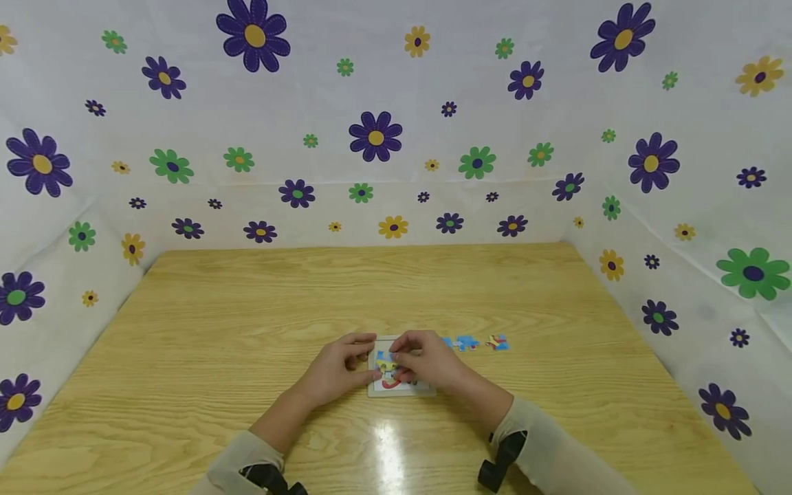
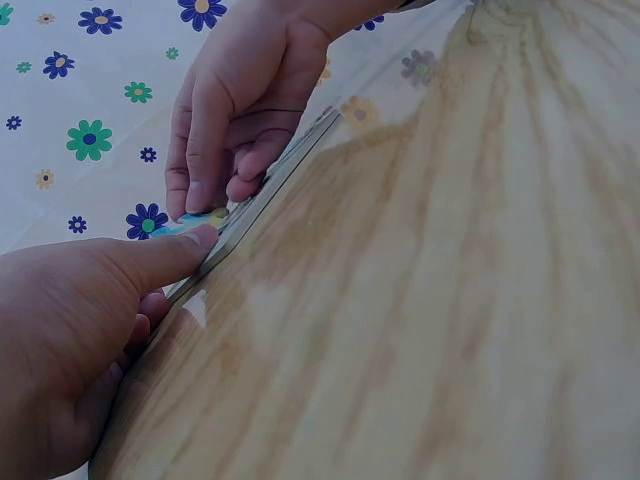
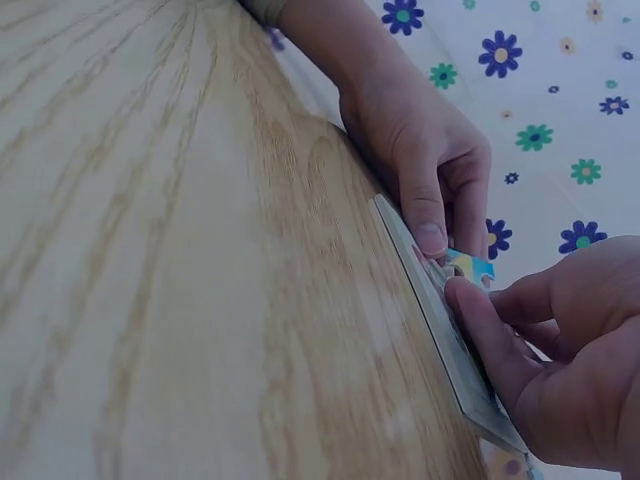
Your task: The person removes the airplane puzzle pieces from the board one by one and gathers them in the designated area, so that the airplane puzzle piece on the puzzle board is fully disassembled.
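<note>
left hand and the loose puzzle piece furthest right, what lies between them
In the head view, between the left hand and that puzzle piece lie the puzzle tray, the right hand over it, then other blue pieces.

I can read no lettering, brand, number or sign anywhere here: not on the puzzle pieces (image 1: 497, 342), the puzzle board (image 1: 402, 394), the worktop (image 1: 297, 295) or the flowered cloth (image 1: 402, 82).

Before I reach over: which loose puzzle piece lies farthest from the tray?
The rightmost piece, yellow and red with blue, across a gap; the mostly blue pieces lie nearer the tray.
</note>
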